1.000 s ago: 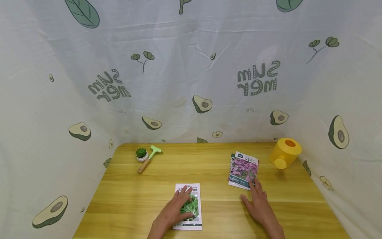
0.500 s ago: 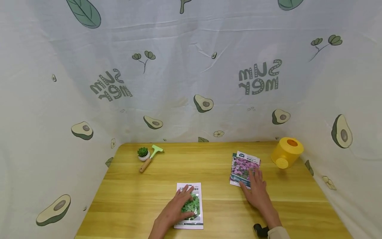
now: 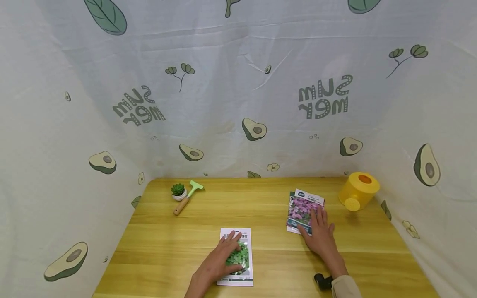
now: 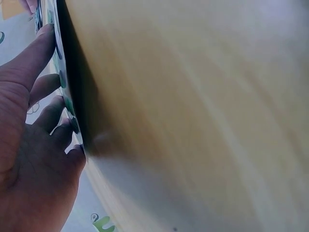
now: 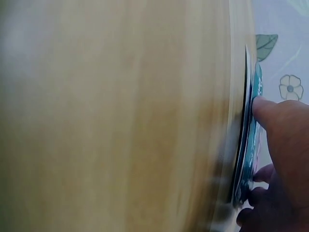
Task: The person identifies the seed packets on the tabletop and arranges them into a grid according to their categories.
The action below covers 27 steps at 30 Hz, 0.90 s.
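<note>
In the head view, a seed packet (image 3: 241, 255) with green leaves on its front lies near the front of the table. My left hand (image 3: 218, 260) rests on it with fingers spread; in the left wrist view the fingertips (image 4: 47, 36) touch its face. Farther right is a small stack of seed packets, the top packet (image 3: 300, 209) showing pink-purple flowers. My right hand (image 3: 321, 238) lies over the stack's lower right part, fingers extended. The right wrist view has the right thumb (image 5: 263, 110) against the edge-on stack (image 5: 250, 137), which holds more than one packet.
A yellow watering can (image 3: 358, 191) stands at the back right. At the back left are a potted succulent (image 3: 179, 192) and a small green tool with a wooden handle (image 3: 181, 206). Printed cloth (image 3: 223, 99) hangs behind the wooden table (image 3: 160, 244).
My right hand has moved forward, from the stack's lower edge farther onto the flower packet. My left hand stays on the leaf packet. The whole head view has shifted slightly.
</note>
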{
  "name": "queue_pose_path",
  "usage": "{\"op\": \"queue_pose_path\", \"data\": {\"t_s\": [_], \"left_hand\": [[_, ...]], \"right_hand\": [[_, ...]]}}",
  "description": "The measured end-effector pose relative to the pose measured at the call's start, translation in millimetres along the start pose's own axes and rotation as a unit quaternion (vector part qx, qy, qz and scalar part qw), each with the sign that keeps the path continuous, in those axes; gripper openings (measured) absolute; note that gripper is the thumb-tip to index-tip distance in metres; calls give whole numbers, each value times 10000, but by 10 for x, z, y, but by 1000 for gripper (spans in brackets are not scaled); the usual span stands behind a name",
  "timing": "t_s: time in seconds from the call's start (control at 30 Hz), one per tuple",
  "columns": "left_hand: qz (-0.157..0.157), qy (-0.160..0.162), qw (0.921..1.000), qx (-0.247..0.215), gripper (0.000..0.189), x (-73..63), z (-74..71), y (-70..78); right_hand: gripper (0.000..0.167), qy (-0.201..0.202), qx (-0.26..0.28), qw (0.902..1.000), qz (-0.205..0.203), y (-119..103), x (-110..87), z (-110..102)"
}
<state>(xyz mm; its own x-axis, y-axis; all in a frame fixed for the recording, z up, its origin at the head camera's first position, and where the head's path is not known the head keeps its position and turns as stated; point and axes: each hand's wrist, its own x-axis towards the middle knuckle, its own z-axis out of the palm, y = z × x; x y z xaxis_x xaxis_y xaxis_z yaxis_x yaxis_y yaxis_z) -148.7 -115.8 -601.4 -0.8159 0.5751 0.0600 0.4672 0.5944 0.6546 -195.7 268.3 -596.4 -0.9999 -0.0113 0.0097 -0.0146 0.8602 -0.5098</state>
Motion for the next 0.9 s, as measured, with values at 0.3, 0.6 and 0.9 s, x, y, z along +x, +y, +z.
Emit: {"op": "queue_pose_path", "data": {"t_s": [0.3, 0.6, 0.9], "left_hand": [[-89, -34, 9999, 112, 35, 11, 4, -10], [-80, -41, 9999, 117, 35, -2, 8, 8], [-8, 22, 9999, 101, 34, -7, -2, -3]], "right_hand": [[92, 110, 55, 9999, -73, 38, -20, 0], [101, -149, -162, 9997, 48, 23, -33, -28], [90, 2, -249, 9996, -137, 25, -15, -34]]}}
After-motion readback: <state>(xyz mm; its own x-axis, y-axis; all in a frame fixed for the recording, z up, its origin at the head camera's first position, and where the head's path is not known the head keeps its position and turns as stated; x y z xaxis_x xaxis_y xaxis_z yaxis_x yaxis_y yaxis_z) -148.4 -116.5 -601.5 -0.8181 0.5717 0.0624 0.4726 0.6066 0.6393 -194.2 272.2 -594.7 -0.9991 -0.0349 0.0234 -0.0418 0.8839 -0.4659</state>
